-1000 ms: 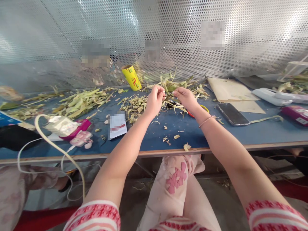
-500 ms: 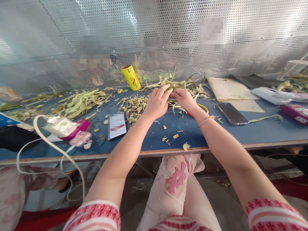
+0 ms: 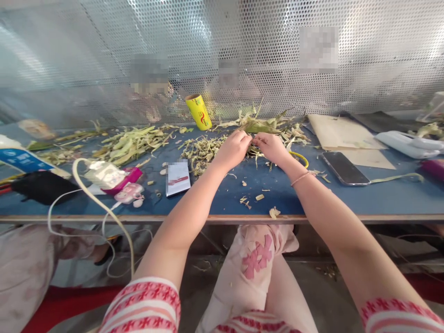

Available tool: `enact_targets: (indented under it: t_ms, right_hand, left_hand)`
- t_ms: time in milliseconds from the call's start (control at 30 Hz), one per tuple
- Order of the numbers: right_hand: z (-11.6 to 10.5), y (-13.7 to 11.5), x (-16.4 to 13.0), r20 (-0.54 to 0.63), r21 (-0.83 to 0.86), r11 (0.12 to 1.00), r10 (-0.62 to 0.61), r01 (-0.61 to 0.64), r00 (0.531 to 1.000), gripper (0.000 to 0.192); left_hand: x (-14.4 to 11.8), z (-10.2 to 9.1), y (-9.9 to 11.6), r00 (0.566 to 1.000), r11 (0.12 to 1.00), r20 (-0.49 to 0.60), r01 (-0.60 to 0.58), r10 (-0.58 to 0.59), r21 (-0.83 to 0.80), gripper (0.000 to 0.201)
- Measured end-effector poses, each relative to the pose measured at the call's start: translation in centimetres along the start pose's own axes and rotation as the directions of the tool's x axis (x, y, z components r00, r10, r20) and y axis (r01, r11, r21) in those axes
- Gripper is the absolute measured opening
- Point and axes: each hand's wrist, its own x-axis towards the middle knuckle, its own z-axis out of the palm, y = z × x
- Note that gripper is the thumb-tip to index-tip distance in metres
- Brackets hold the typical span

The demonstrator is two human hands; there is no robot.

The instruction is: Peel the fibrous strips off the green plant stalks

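Over a heap of small dried, pale green plant pieces (image 3: 197, 152), my left hand (image 3: 233, 149) and my right hand (image 3: 273, 149) meet fingertip to fingertip. The fingers of both are curled in a pinch. Whatever lies between them is too small and too covered to make out. Longer greenish leaves (image 3: 265, 125) lie just behind the hands, against the perforated metal panel. A yellow loop (image 3: 302, 158), perhaps a handle, shows beyond my right wrist, its remainder hidden by the arm.
To the left lie a pile of pale stalks (image 3: 138, 144), a lit phone (image 3: 178, 178) and a cabled charger (image 3: 120, 178). A yellow tube (image 3: 199, 112) leans at the back. Right are a dark phone (image 3: 345, 168) and cardboard (image 3: 342, 132). Scraps dot the blue table (image 3: 222, 203).
My left hand's fingers, stretched out before, have curled in toward the right hand. The head view has shifted slightly, so the table's things appear farther right.
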Motion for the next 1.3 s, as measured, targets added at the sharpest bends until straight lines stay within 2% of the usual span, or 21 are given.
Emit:
enact_targets:
  t_ms: [200,367,433,533,667,800,933,1033,1300]
  right_hand:
    - [0.1,0.0,-0.1,-0.023,0.027,1.0,0.007,-0.007,1.0,0.021]
    - [0.4,-0.1,0.1,-0.035,0.152,0.988,0.022,-0.016,0.999,0.018]
    - [0.5,-0.1,0.2,-0.027,0.218,0.976,0.016,-0.01,0.999,0.02]
    - [0.7,-0.3,0.0,-0.012,0.298,0.955,0.0,0.003,1.0,0.034]
    - [0.8,-0.5,-0.4,-0.009,0.387,0.922,-0.005,0.008,1.0,0.046]
    - [1.1,-0.5,-0.5,0.023,0.468,0.882,0.052,-0.057,0.998,0.049]
    - [1.3,-0.5,-0.4,0.105,0.561,0.812,0.122,-0.16,0.987,0.05]
    - [1.3,-0.4,-0.4,0.127,0.591,0.786,0.133,-0.183,0.983,0.047]
    - [1.3,0.1,-0.3,0.066,0.539,0.838,0.051,-0.079,0.996,0.042]
  left_hand:
    - [0.1,-0.1,0.9,0.994,0.992,0.039,0.109,-0.107,-0.056,0.022]
    - [0.3,0.4,1.8,0.977,0.962,0.017,0.211,-0.211,-0.175,0.024]
    - [0.4,0.5,1.9,0.952,0.92,-0.022,0.29,-0.307,-0.265,0.031]
    - [0.5,0.5,2.0,0.883,0.806,-0.051,0.4,-0.466,-0.436,0.047]
    - [0.7,0.2,2.1,0.815,0.663,-0.031,0.447,-0.578,-0.601,0.058]
    - [0.9,0.2,2.2,0.772,0.566,0.018,0.481,-0.635,-0.67,0.058]
    - [1.0,0.5,1.9,0.729,0.474,0.073,0.515,-0.681,-0.714,0.054]
    - [1.1,0.2,1.6,0.73,0.475,0.092,0.53,-0.678,-0.702,0.053]
    - [1.4,-1.1,1.6,0.713,0.497,0.085,0.564,-0.696,-0.659,0.056]
